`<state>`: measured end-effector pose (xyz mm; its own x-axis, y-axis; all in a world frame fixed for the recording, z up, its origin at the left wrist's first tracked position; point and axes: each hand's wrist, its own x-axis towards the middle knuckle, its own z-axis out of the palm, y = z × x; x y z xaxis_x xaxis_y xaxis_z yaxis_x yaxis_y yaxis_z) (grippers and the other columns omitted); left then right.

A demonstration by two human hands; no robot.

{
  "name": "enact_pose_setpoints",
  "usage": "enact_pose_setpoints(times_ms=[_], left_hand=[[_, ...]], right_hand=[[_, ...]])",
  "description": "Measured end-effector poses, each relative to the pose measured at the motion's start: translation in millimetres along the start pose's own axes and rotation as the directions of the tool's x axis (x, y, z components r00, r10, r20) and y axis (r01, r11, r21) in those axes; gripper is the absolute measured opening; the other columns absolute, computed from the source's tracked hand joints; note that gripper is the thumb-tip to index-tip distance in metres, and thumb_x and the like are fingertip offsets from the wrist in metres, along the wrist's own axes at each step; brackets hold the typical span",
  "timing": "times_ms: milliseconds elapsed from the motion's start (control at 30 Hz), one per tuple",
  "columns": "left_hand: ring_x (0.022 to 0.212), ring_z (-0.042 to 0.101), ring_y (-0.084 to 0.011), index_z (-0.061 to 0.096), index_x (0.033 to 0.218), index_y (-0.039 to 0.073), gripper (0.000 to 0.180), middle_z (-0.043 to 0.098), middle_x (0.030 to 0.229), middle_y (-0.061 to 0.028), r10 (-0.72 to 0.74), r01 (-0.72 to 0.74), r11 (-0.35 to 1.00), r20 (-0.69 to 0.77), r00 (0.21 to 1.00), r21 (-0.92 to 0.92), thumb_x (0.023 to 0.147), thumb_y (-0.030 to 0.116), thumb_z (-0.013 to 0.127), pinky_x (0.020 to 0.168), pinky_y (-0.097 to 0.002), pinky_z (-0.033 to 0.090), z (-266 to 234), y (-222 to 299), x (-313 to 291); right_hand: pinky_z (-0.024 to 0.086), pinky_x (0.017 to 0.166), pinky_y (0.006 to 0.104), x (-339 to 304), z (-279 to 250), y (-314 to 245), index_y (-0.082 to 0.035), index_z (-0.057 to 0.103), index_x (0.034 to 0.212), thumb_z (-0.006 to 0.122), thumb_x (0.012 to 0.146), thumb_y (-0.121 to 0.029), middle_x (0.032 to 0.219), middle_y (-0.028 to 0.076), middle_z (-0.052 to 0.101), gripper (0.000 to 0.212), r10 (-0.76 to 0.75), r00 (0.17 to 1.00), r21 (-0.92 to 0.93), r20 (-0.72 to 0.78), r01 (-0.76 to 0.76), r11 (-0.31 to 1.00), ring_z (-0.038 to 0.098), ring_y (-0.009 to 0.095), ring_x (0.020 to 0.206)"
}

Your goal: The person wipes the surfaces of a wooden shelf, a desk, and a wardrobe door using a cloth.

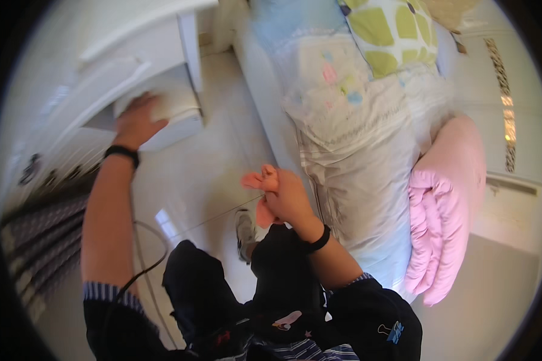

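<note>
My left hand (140,121) reaches out to the upper left, thumb apart from the fingers, holding nothing that shows. Its fingertips are blurred and lie over a white box-like piece (183,123) under the white cabinet (156,45); whether they touch it I cannot tell. In front of my knees, my right hand (290,197) is closed round a crumpled coral-orange cloth (262,212). Parts of the cloth stick out above and below the fingers. A dark band circles each wrist.
To the right stands a bed with a pale patterned cover (358,162), a green-and-white pillow (391,36) and a folded pink quilt (442,204). Glossy tiles make up the floor (193,180). A black cable (156,262) hangs beside my left arm. Dark folded fabric (51,240) lies at the lower left.
</note>
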<state>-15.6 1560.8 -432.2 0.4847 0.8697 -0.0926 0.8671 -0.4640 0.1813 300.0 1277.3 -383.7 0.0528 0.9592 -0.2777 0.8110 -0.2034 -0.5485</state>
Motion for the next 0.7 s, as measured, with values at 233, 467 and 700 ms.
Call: enact_pose_setpoints(times_ms=[233,467,700], left_hand=[[0.086,0.072,-0.0370,0.076,0.090,0.012,0.047,0.075,0.089,-0.0153,0.231,-0.201,0.965,0.176,0.957,-0.169,0.090,0.057,0.060,0.074,-0.0529,0.056,-110,180,-126],[0.087,0.072,-0.0396,0.078,0.100,0.017,0.048,0.076,0.093,-0.0152,-0.001,0.099,0.989,0.661,0.750,-0.111,0.094,0.060,0.056,0.078,-0.0523,0.057,-434,184,-371],[0.099,0.070,-0.0413,0.078,0.103,0.012,0.046,0.076,0.099,-0.0171,-0.619,0.656,0.744,0.238,0.748,-0.128,0.095,0.053,0.060,0.089,-0.0511,0.055,-506,79,-377]], right_hand=[[0.050,0.064,0.0300,-133,-33,-6,-0.013,0.046,0.134,0.054,0.105,-0.027,0.082,0.008,0.054,0.033,-0.342,0.857,0.674,0.386,-0.515,-0.529,0.054,0.019,0.072],[0.043,0.054,0.0316,-175,-212,-156,-0.019,0.045,0.107,0.058,0.103,-0.018,0.076,0.005,0.043,0.014,-0.292,0.850,0.727,0.438,-0.526,-0.442,0.045,0.017,0.066],[0.052,0.079,0.0364,-85,-209,-74,-0.019,0.018,0.164,0.065,0.096,-0.025,0.083,0.005,0.057,0.083,-0.351,0.733,0.770,0.583,-0.636,-0.049,0.055,0.012,0.066]])
